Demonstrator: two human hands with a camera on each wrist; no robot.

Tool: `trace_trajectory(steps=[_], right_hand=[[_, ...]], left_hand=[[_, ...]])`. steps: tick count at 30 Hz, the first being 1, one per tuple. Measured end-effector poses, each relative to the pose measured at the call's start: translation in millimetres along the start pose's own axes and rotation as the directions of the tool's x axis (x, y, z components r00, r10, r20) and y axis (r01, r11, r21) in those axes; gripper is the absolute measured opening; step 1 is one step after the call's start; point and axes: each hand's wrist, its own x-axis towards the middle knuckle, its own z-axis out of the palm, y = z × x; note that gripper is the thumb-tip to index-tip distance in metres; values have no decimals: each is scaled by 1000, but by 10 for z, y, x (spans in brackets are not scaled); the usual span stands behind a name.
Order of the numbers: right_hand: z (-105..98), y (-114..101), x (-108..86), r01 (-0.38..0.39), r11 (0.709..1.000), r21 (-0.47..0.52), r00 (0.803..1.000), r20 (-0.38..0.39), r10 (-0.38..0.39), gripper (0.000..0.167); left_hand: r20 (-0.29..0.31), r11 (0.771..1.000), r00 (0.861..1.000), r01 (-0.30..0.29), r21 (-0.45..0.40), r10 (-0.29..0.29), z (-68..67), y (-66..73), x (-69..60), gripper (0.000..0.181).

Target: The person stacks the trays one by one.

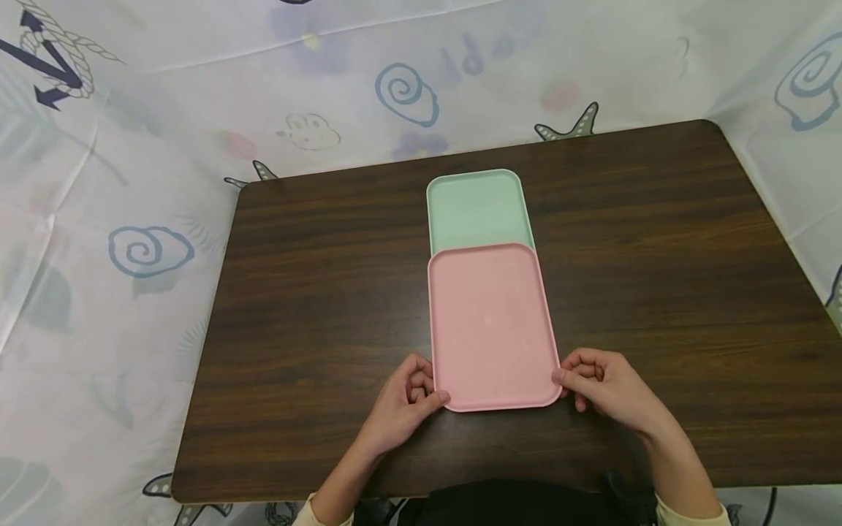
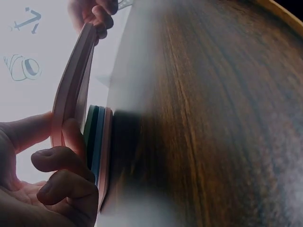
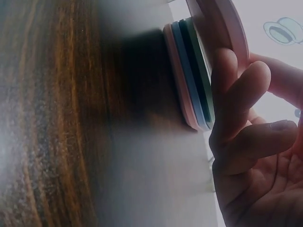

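A pink rectangular tray (image 1: 490,329) with a raised rim is held up off the table. My left hand (image 1: 397,410) pinches its near left corner, thumb on the rim and fingers underneath. At the near right corner, my right hand (image 1: 612,387) pinches the tray the same way. Beyond it, a green tray (image 1: 476,208) is partly hidden by the pink one. Both wrist views show this green tray (image 2: 90,124) on top of a stack, with a blue tray (image 2: 99,142) and another pink tray (image 3: 180,85) beneath it. The held tray (image 2: 71,85) is apart from the stack.
The stack rests on a dark wood-grain table (image 1: 316,292) with rounded corners. White printed cloth (image 1: 355,44) hangs behind and along the sides. Below the table's near edge, some dark cables (image 1: 279,513) are visible.
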Motion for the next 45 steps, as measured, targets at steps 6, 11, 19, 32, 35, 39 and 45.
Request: trace_trajectory(steps=[6,11,19,32,35,39,45], right_hand=[[-23,-25,48,-35,998,-48,999,-1,35,30],[-43,-24,103,-28,998,-64,1000,8,29,30],[-28,-27,228,-3,1000,-8,1000,27,3,30],[-43,-53,421,6,1000,4,1000,21,-6,28],[-52,-72,464,16,1000,15,1000,20,-16,29],[-80,-100,508,27,999,34,999,16,-28,28],[-116,-128,576,28,999,41,999,14,-29,29]], left_hand=[[-20,1000,999,27,-16,-27,-3,39,24,30],[-35,1000,999,21,6,-20,-18,40,58,31],[-71,1000,997,3,0,-3,-85,19,121,30],[-116,998,993,-30,-50,24,-149,-12,274,29],[-123,997,992,-39,-60,31,-159,-14,314,28],[-128,995,991,-55,-79,44,-163,35,367,28],[-137,995,990,-31,-98,17,-161,324,403,27]])
